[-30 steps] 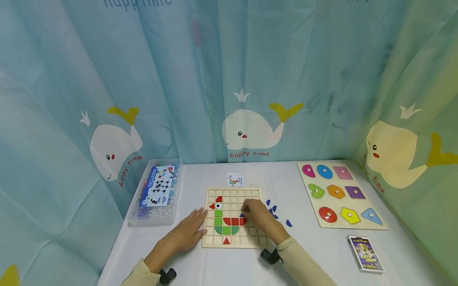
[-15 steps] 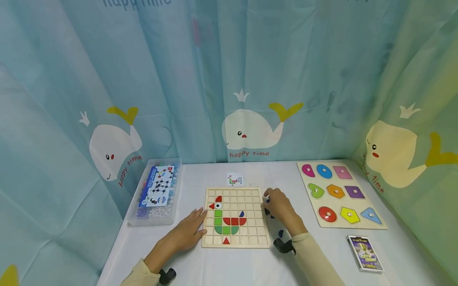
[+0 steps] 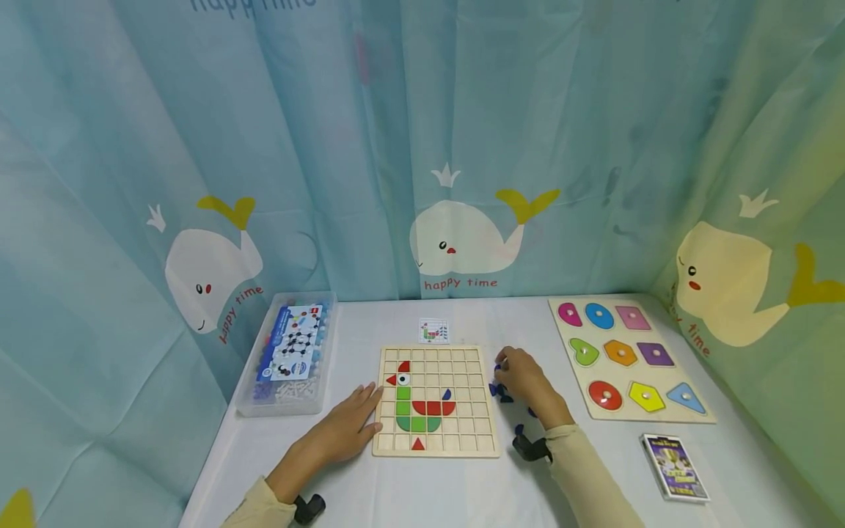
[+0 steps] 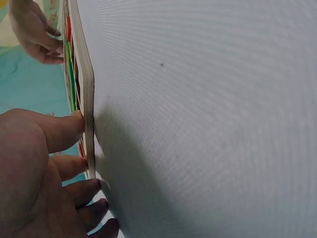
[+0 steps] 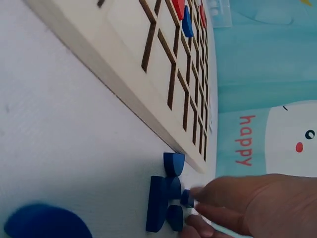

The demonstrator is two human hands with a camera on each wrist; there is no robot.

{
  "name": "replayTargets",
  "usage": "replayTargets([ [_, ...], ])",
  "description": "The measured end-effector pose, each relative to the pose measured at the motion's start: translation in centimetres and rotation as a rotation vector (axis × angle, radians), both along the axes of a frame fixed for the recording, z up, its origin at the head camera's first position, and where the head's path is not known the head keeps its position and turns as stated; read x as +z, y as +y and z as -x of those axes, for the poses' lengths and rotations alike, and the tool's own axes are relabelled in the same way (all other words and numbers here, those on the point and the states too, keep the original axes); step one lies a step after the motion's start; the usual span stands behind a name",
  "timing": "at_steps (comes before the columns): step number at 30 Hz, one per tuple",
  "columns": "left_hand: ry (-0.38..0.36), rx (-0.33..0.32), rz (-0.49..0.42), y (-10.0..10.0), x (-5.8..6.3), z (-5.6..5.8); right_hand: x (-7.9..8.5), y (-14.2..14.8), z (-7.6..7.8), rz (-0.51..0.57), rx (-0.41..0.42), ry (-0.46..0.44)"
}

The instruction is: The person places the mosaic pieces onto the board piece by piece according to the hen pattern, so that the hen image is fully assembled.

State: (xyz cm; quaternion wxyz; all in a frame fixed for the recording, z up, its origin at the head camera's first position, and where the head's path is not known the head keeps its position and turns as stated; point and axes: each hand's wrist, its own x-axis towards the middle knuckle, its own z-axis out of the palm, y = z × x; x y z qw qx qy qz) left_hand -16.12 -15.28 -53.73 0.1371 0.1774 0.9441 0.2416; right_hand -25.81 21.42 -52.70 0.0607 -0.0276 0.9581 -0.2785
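A wooden grid board [image 3: 462, 433] lies on the white table. On it, red, green and blue pieces form a bird with a round eye piece [image 3: 403, 379]. My left hand [image 3: 350, 425] rests against the board's left edge with its fingers spread; in the left wrist view the thumb touches the rim. Right of the board, my right hand [image 3: 528, 381] bends over several blue half-round pieces [image 3: 505, 397]. In the right wrist view, its thumb and a fingertip pinch at a small blue piece [image 5: 187, 198] beside the others. One blue piece [image 3: 447, 394] sits in the grid above the red row.
A small pattern card [image 3: 433, 331] lies behind the board. A clear plastic case [image 3: 330, 352] stands at the left. At the right lie a shape puzzle board [image 3: 620, 381] and a boxed card deck [image 3: 675, 468]. A whale-print curtain [image 3: 370, 147] closes off the back.
My right hand has left the blue piece in the grid and moved right to the loose blue pieces, then shifted slightly further right. The left hand has stayed put.
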Motion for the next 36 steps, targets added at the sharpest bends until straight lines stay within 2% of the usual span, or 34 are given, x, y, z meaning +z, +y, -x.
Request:
replayTargets([
  [3, 0.0, -0.002, 0.006, 0.0, -0.1, 0.0, 0.0, -0.1, -0.1, 0.023, -0.023, -0.003],
  [10, -0.001, -0.001, 0.005, 0.0, 0.0, 0.1, 0.2, -0.3, 0.1, -0.022, 0.007, 0.021],
  [19, 0.005, -0.002, 0.0, 0.0, -0.1, 0.1, 0.3, 0.6, 0.1, -0.025, -0.041, 0.021],
  [23, 0.0, 0.001, 0.005, 0.0, 0.0, 0.0, 0.2, 1.0, 0.0, -0.046, -0.02, 0.037],
  [29, 0.003, -0.004, -0.008, 0.0, 0.3, -0.1, 0.3, 1.5, 0.1, -0.056, 0.032, -0.008],
  [36, 0.011, -0.003, -0.002, 0.1, 0.2, -0.1, -0.1, 1.8, 0.6, -0.073, -0.008, -0.042],
])
